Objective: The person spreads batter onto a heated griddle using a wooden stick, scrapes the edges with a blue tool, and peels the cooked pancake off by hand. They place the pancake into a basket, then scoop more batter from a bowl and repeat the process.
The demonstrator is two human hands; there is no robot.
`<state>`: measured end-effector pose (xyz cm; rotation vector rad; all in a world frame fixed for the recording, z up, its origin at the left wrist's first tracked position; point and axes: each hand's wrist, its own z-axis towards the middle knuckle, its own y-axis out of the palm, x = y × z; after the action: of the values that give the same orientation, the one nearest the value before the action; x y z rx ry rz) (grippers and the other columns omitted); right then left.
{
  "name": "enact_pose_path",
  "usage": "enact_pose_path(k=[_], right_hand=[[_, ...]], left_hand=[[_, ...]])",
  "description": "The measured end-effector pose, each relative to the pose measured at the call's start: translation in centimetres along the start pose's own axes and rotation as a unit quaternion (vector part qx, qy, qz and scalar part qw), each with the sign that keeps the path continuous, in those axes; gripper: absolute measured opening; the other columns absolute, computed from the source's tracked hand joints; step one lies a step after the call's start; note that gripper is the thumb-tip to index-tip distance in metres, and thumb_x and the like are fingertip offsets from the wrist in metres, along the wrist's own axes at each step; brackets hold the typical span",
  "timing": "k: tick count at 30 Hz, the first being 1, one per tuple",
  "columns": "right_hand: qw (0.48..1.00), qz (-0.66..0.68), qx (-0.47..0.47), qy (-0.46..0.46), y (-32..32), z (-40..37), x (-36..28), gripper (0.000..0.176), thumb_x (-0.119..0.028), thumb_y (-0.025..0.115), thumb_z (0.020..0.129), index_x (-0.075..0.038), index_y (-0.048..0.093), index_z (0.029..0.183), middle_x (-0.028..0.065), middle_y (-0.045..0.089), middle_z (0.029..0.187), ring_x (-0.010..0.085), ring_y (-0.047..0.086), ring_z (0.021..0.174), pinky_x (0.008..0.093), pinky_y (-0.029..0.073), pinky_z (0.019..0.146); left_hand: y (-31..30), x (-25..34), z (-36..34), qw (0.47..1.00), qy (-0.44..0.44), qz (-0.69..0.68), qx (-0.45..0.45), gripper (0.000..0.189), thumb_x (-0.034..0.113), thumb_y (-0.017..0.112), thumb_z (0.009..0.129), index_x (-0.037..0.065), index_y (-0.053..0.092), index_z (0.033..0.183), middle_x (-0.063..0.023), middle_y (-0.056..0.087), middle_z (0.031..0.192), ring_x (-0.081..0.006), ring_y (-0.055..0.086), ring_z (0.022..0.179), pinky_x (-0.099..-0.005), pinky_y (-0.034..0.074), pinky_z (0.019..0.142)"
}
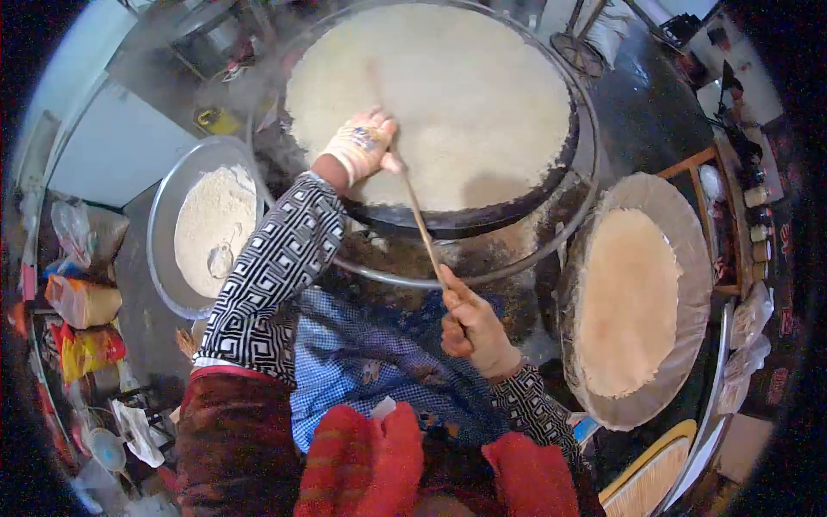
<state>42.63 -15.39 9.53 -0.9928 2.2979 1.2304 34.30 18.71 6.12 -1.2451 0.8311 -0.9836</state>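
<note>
My left hand, in a pale glove, is closed around the upper part of a long wooden stick over the near left part of a large round griddle. My right hand grips the stick's lower end in front of the griddle's metal ring. A wide, pale, thin layer covers the griddle, with steam above it. The stick's far end is blurred over the layer.
On the left, a metal basin holds pale flour-like powder and a scoop. A round tray at the right bears a flat tan sheet. Coloured bags lie far left; a wooden frame stands far right.
</note>
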Motion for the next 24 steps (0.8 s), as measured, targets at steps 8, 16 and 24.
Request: enact_pose_path(k=[8, 16, 24], right_hand=[[0.965, -0.256, -0.009, -0.062, 2.1, 2.8, 6.1, 0.048, -0.018, 0.058, 0.092, -0.012, 0.046, 0.138, -0.002, 0.053, 0.067, 0.0048, 0.045, 0.044, 0.0222, 0.037, 0.04], [0.699, -0.657, 0.14, -0.247, -0.8, 0.5, 2.5, 0.039, -0.026, 0.061, 0.089, -0.018, 0.058, 0.127, 0.0225, 0.066, 0.086, 0.0359, 0.066, 0.074, 0.0411, 0.052, 0.064], [0.933, -0.111, 0.232, -0.252, -23.7, -5.3, -5.8, 0.037, -0.017, 0.044, 0.099, -0.007, 0.048, 0.134, 0.0, 0.058, 0.082, 0.0075, 0.05, 0.057, 0.023, 0.043, 0.048]], left_hand=[[-3.1, -2.6, -15.5, 0.995, -0.064, 0.062, 0.044, 0.084, 0.064, 0.057, 0.072, -0.005, 0.051, 0.12, -0.0244, 0.053, 0.12, -0.039, 0.046, 0.119, -0.045, 0.033, 0.105], [-3.2, -0.7, -21.7, 0.995, -0.09, 0.011, 0.029, 0.06, 0.031, 0.062, 0.08, 0.002, 0.046, 0.13, -0.0249, 0.042, 0.135, -0.0406, 0.034, 0.131, -0.0504, 0.022, 0.111], [0.6, 6.2, -20.0, 0.992, -0.084, -0.014, 0.096, 0.025, 0.034, 0.068, 0.065, 0.011, 0.061, 0.074, -0.0104, 0.058, 0.076, -0.0309, 0.058, 0.084, -0.0484, 0.038, 0.097]])
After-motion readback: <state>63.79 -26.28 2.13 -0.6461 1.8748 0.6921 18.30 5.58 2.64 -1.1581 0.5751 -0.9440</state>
